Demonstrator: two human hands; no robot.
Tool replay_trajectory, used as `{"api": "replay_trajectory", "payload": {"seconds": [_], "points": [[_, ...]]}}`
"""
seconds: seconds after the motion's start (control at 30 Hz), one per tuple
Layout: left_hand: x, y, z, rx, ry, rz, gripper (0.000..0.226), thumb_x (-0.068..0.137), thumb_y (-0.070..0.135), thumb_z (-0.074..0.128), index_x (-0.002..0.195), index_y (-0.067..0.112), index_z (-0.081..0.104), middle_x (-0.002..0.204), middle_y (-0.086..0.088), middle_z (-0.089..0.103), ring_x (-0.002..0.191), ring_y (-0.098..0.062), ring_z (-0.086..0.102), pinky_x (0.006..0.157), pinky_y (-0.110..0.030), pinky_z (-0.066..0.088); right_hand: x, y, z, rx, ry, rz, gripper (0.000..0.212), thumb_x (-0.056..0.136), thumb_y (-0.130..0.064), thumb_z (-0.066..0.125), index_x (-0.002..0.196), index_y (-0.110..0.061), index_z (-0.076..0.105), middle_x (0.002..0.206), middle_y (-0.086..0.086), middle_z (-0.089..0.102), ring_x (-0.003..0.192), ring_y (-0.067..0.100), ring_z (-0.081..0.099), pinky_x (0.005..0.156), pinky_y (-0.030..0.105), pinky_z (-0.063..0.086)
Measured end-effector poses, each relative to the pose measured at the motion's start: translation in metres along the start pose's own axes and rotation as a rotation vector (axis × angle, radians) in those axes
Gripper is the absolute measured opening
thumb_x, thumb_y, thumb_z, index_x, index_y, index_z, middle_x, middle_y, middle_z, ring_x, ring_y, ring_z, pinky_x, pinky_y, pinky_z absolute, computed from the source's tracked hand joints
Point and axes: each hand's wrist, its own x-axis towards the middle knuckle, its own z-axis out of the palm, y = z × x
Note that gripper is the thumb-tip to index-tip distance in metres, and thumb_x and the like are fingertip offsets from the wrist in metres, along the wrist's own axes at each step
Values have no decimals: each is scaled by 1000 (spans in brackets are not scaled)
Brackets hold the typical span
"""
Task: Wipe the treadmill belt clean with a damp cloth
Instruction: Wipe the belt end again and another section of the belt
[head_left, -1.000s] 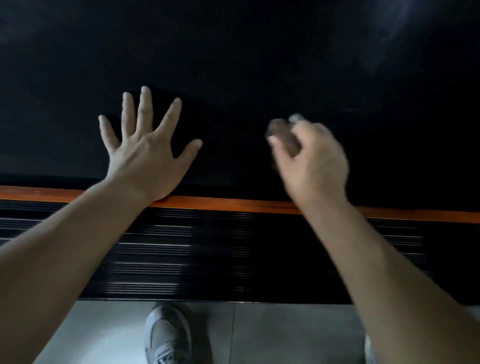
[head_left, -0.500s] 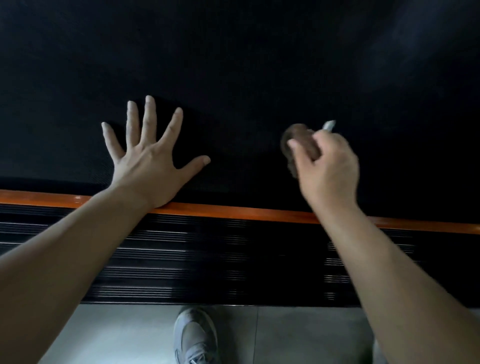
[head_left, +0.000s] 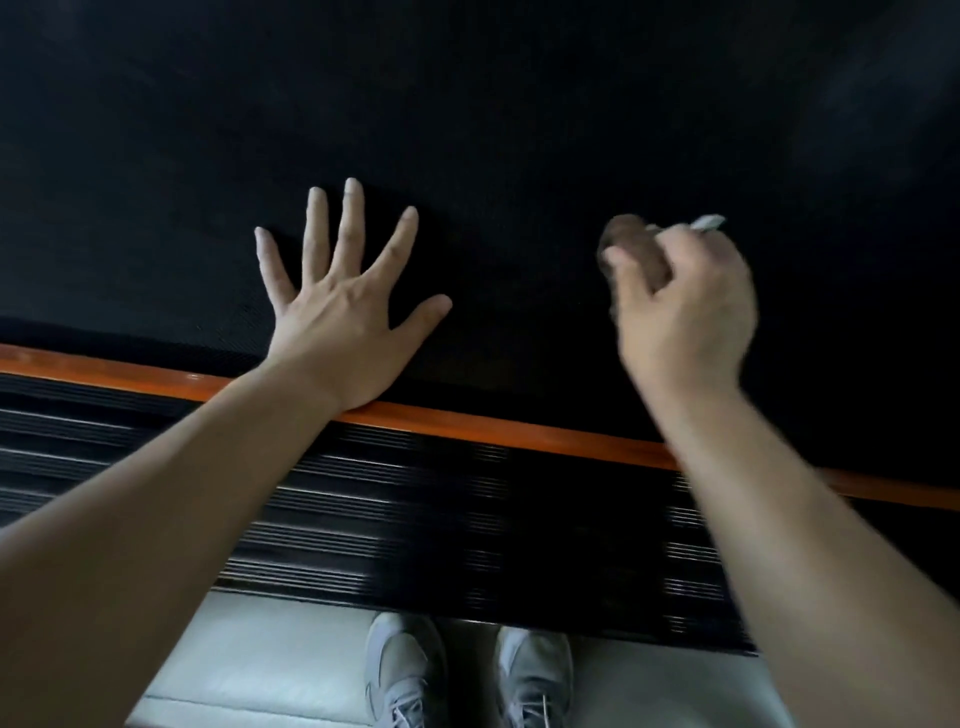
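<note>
The left hand (head_left: 337, 322) lies flat on the black treadmill belt (head_left: 467, 130), fingers spread wide, its heel at the orange edge strip (head_left: 493, 428). At its 3 o'clock the blurred right hand (head_left: 685, 317) curls round a bunched brown cloth (head_left: 631, 249) over the belt; whether the cloth touches the belt cannot be told. Grey shoes (head_left: 405, 670) stand at 6 o'clock.

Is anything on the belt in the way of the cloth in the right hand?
Nothing visible is. The right hand grips the cloth over bare belt; the left hand lies flat on it, apart to the left.
</note>
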Motion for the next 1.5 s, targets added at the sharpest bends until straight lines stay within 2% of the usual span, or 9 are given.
{"api": "replay_trajectory", "payload": {"seconds": [0.2, 0.4, 0.6, 0.77, 1.0, 1.13, 1.2, 1.37, 1.5], "points": [[3, -2, -3, -36, -21, 4, 64, 105, 56, 29, 162, 47, 2, 171, 3, -23, 154, -21, -29, 120, -63, -19, -42, -62, 20, 199, -332, -427, 36, 88, -50, 67, 97, -15, 74, 86, 5, 66, 77, 29, 64, 65, 43, 52], [2, -10, -4, -36, -28, 57, 63, 106, 57, 28, 162, 46, 1, 171, 5, -23, 155, -21, -28, 121, -58, -19, -23, -37, 15, 38, -98, -71, 37, 93, -47, 61, 102, -12, 68, 98, 12, 67, 88, 32, 64, 75, 47, 53], [10, -73, -34, 185, -2, 101, 80, 96, 78, 22, 163, 42, -1, 172, -1, -19, 158, -23, -19, 123, -65, -6, -73, -95, 24, 167, -263, -213, 33, 95, -44, 62, 100, -13, 70, 94, 6, 63, 88, 26, 62, 76, 43, 51], [8, -123, -50, 121, -39, 53, 79, 97, 76, 24, 163, 41, -1, 171, 1, -21, 156, -26, -24, 120, -68, -11, -50, -90, 26, -50, -90, 131, 31, 98, -44, 57, 101, -13, 59, 97, 12, 61, 90, 33, 60, 66, 34, 38], [1, -148, -51, 56, 4, 149, 71, 104, 61, 33, 165, 34, 9, 173, 0, -13, 158, -20, -18, 126, -54, -10, -100, -186, 63, 173, -178, -127, 30, 97, -40, 62, 101, -11, 66, 92, 7, 65, 81, 25, 62, 69, 37, 51], [-5, -177, -62, 23, 8, 158, 70, 104, 56, 37, 165, 32, 12, 173, -2, -12, 158, -18, -16, 128, -41, -8, -60, -155, 55, -10, -53, 128, 32, 98, -40, 56, 103, -9, 59, 106, 16, 61, 96, 36, 61, 73, 42, 48], [-5, -195, -68, 37, 13, 105, 71, 103, 60, 37, 164, 34, 12, 173, -3, -13, 158, -20, -16, 127, -45, -7, -56, -170, 61, -42, -13, 267, 31, 99, -40, 54, 105, -9, 56, 112, 15, 60, 101, 34, 60, 75, 39, 44], [-3, -237, -80, 63, 16, -6, 73, 100, 69, 34, 163, 41, 9, 173, -1, -15, 158, -20, -18, 124, -61, -4, -113, -279, 104, 217, -263, -188, 26, 96, -34, 61, 96, -9, 61, 95, 11, 63, 84, 30, 60, 72, 40, 48], [-4, -269, -90, 37, 25, -50, 73, 100, 69, 34, 162, 42, 8, 173, -2, -15, 158, -19, -18, 125, -59, -5, -81, -274, 111, 90, -156, -92, 31, 97, -39, 56, 108, -11, 63, 103, 16, 63, 93, 37, 61, 77, 43, 47]]}}
